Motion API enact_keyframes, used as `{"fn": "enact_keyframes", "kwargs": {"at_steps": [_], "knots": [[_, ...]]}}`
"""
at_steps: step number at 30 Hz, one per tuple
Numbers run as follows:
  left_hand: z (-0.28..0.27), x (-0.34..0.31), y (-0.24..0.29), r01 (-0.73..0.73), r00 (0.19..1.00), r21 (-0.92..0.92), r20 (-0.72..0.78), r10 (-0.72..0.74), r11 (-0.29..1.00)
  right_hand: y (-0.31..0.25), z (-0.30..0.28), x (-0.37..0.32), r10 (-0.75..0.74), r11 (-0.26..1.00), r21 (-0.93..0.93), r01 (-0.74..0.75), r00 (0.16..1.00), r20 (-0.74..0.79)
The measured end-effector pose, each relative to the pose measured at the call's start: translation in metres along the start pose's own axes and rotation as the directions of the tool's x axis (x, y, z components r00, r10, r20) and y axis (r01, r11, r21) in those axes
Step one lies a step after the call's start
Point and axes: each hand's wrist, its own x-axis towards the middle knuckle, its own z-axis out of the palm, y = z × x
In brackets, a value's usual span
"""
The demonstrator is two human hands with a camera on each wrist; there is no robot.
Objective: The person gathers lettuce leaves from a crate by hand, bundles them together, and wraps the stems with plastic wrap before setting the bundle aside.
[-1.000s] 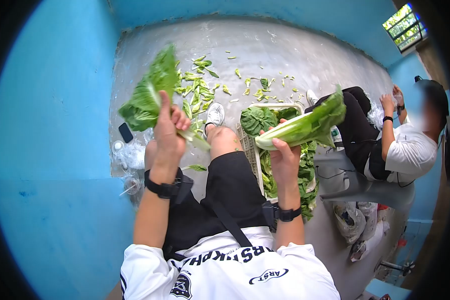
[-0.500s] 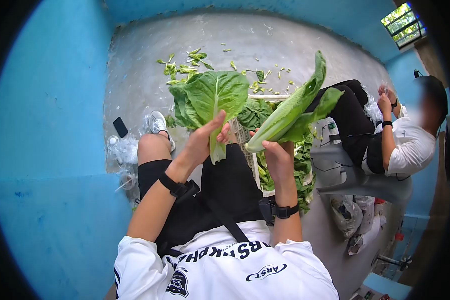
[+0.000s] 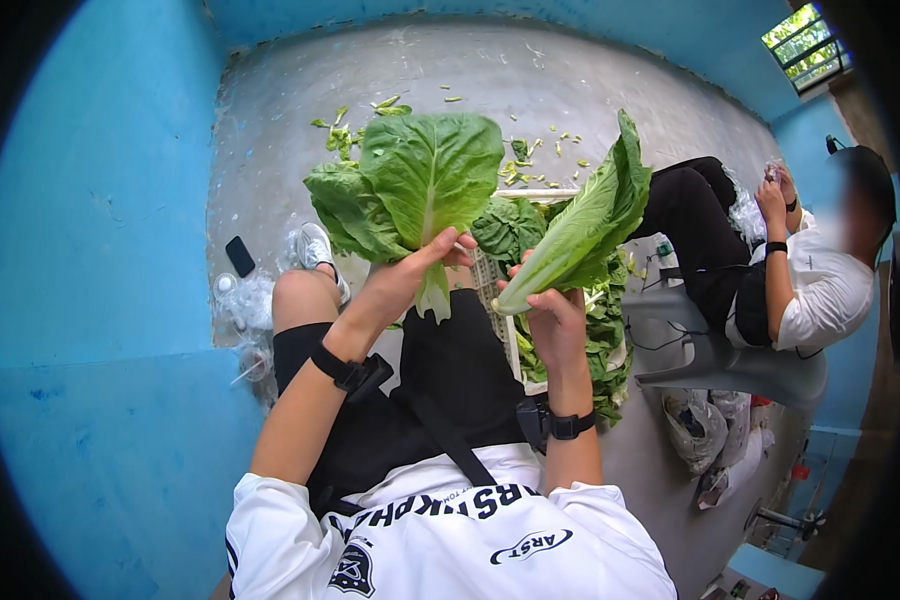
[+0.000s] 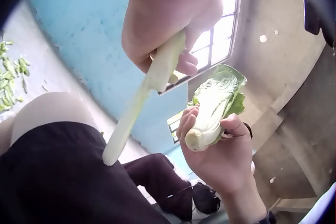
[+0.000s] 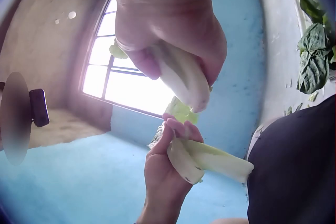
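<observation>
In the head view, my left hand pinches several loose Chinese cabbage leaves by their stems, the broad green blades fanned upward. Pale stem ends hang below that hand in the left wrist view. To its right, my right hand grips a Chinese cabbage near the white base, thumb on one side, leafy top tilted up and right. The cut base pokes out past the right fingers in the right wrist view. Both hands are above the lap, a small gap between leaves and cabbage.
A pale crate full of leafy greens stands by the right knee, partly hidden. Leaf scraps litter the floor ahead. A phone and clear plastic bags lie left. Another person sits on a grey chair at the right.
My left hand has swung in from the left with the leaves, now beside the cabbage, and the leaves have spread wider. The cabbage in my right hand has tilted more upright. The left leg shifted left.
</observation>
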Motion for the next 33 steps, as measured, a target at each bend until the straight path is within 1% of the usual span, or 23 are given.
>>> {"fn": "enact_keyframes", "kwargs": {"at_steps": [3, 6, 8, 10, 11, 13, 14, 15, 17, 18, 19, 20, 21, 22, 23, 24, 25, 26, 27, 29, 30, 32, 33], "knots": [[0.006, -0.007, 0.006, 0.080, 0.997, 0.083, -0.010, -0.079, 0.993, 0.000, -0.003, 0.001, 0.009, 1.000, 0.008, -0.009, 1.000, 0.005], [0.012, -0.010, -0.002, 0.012, 0.999, 0.083, 0.040, -0.015, 0.996, 0.001, -0.007, 0.001, 0.025, 0.999, 0.030, -0.025, 1.000, 0.006], [0.010, -0.012, -0.015, 0.051, 0.997, 0.071, 0.059, -0.055, 0.996, 0.008, -0.012, 0.008, 0.021, 0.999, 0.047, -0.021, 1.000, 0.007], [0.012, -0.017, -0.020, 0.102, 0.991, 0.024, 0.079, -0.103, 0.995, 0.014, -0.016, 0.013, 0.083, 0.988, -0.119, -0.098, 0.989, -0.125], [0.009, -0.016, -0.019, 0.100, 0.992, 0.027, 0.081, -0.102, 0.995, 0.016, -0.017, 0.013, 0.080, 0.989, -0.117, -0.095, 0.989, -0.124], [0.001, -0.015, -0.005, 0.036, 0.999, -0.015, 0.010, -0.036, 0.999, 0.019, -0.010, 0.014, 0.187, 0.934, -0.269, -0.236, 0.963, -0.193], [0.001, -0.016, 0.008, 0.007, 0.997, 0.098, -0.071, 0.000, 0.995, 0.027, -0.011, 0.016, 0.229, 0.933, -0.244, -0.265, 0.959, -0.168], [-0.011, -0.015, 0.008, 0.033, 0.988, 0.181, -0.152, -0.005, 0.983, 0.032, -0.007, 0.018, 0.293, 0.931, -0.183, -0.314, 0.946, -0.137], [-0.034, -0.014, 0.015, -0.011, 0.991, 0.366, -0.119, 0.059, 0.930, 0.045, 0.002, 0.027, 0.386, 0.909, -0.156, -0.385, 0.922, -0.025], [-0.034, -0.012, 0.019, -0.029, 0.992, 0.370, -0.107, 0.074, 0.929, 0.053, 0.006, 0.034, 0.423, 0.897, -0.146, -0.417, 0.906, 0.011], [-0.031, -0.014, 0.025, -0.090, 0.980, 0.370, -0.132, 0.148, 0.925, 0.059, 0.009, 0.042, 0.456, 0.884, -0.138, -0.446, 0.889, 0.050], [-0.029, -0.016, 0.029, -0.152, 0.962, 0.373, -0.155, 0.223, 0.915, 0.060, 0.010, 0.051, 0.485, 0.861, -0.190, -0.472, 0.875, 0.022], [-0.030, -0.016, 0.032, -0.171, 0.960, 0.380, -0.142, 0.240, 0.909, 0.063, 0.005, 0.061, 0.467, 0.870, -0.193, -0.453, 0.884, 0.031], [-0.032, -0.018, 0.034, -0.141, 0.975, 0.208, -0.139, 0.171, 0.968, 0.069, -0.002, 0.070, 0.279, 0.866, -0.419, -0.273, 0.959, -0.048], [-0.033, -0.021, 0.035, -0.097, 0.987, 0.030, -0.124, 0.100, 0.995, 0.076, -0.009, 0.080, 0.067, 0.773, -0.626, -0.102, 0.995, -0.080], [-0.029, -0.022, 0.037, -0.107, 0.987, 0.040, -0.116, 0.111, 0.993, 0.078, -0.018, 0.089, 0.046, 0.836, -0.541, -0.093, 0.994, -0.099], [-0.018, -0.024, 0.038, -0.069, 0.975, 0.286, -0.184, 0.126, 0.956, 0.068, -0.019, 0.092, 0.090, 0.915, -0.387, -0.112, 0.993, -0.075], [-0.008, -0.028, 0.036, -0.005, 0.956, 0.507, -0.250, 0.152, 0.862, 0.061, -0.020, 0.092, 0.133, 0.947, -0.281, -0.155, 0.986, -0.096], [0.002, -0.029, 0.034, -0.009, 0.956, 0.509, -0.249, 0.158, 0.861, 0.049, -0.017, 0.091, 0.177, 0.965, -0.175, -0.195, 0.978, -0.112], [0.017, -0.030, 0.030, -0.183, 0.955, 0.426, -0.135, 0.263, 0.886, 0.037, -0.020, 0.086, 0.194, 0.965, -0.155, -0.213, 0.973, -0.129], [0.015, -0.031, 0.025, -0.196, 0.953, 0.426, -0.128, 0.274, 0.883, 0.033, -0.024, 0.083, 0.215, 0.963, -0.130, -0.236, 0.964, -0.155], [0.007, -0.033, 0.009, 0.013, 0.998, 0.358, -0.062, 0.010, 0.934, 0.030, -0.036, 0.075, 0.172, 0.960, -0.195, -0.201, 0.973, -0.155], [0.005, -0.033, -0.001, 0.005, 0.998, 0.357, -0.060, 0.017, 0.934, 0.028, -0.039, 0.073, 0.143, 0.949, -0.257, -0.181, 0.977, -0.158]]}}
